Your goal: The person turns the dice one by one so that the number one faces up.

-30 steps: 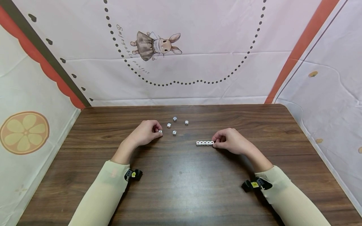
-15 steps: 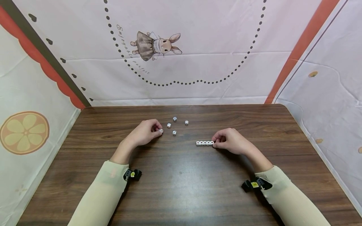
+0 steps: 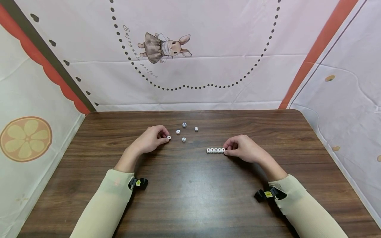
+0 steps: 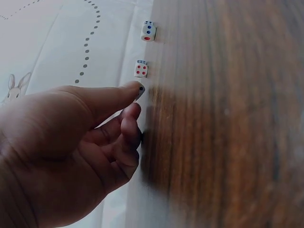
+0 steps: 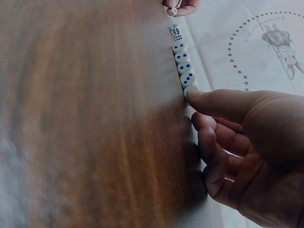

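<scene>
My left hand (image 3: 150, 138) pinches a white die (image 3: 169, 137) between thumb and fingers, a single spot showing on top in the head view. Most of that die hides behind the thumb in the left wrist view, where a small corner (image 4: 140, 90) shows. Right of centre, several white dice stand touching in a straight row (image 3: 214, 150), each with one large spot upward. The thumb and fingers of my right hand (image 3: 245, 148) hold the row's right end die (image 5: 189, 89). Blue spots mark the row's side faces in the right wrist view.
Several loose dice lie just right of the left hand: a near one (image 3: 183, 139), one behind it (image 3: 178, 132), one at the back (image 3: 184, 125) and one further right (image 3: 196, 129). The brown wooden table (image 3: 190, 198) ends at a printed cloth wall (image 3: 226, 66).
The die in my left hand has turned, so that a single spot now faces up. That hand has shifted very slightly left. My right hand and the row have stayed put.
</scene>
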Motion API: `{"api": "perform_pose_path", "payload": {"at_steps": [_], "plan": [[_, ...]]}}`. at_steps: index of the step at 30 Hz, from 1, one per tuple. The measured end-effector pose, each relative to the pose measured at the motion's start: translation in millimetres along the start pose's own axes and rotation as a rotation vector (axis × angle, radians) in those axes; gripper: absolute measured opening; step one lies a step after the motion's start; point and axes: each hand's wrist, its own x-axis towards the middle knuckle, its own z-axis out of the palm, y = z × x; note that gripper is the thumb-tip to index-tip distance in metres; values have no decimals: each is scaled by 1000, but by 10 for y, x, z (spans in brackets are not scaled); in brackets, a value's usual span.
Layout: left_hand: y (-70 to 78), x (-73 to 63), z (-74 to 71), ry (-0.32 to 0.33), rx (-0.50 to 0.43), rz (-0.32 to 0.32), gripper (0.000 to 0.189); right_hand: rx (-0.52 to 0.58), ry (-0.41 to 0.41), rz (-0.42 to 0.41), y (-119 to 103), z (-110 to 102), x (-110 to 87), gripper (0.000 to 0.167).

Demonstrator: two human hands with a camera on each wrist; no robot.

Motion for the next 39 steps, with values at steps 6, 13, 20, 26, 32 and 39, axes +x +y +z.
{"api": "perform_pose_path", "payload": {"at_steps": [6,13,20,26,32,39], "plan": [[-25,-2,3,-6,0,-2,5,6,0,6,-10,3,-2,9],[-27,1,-3,-17,-2,-10,6,8,2,9,-16,2,-2,9],[-35,5,-10,-24,-8,-17,8,4,-1,25,-22,-10,2,9],[-45,2,-8,-31,-18,-29,11,0,-8,21,-22,-8,3,9],[-58,2,-3,-29,-15,-31,10,-5,-5,20,-22,-5,6,9],[-63,0,-3,-23,-18,-29,10,-8,6,6,-26,-4,0,9]]}}
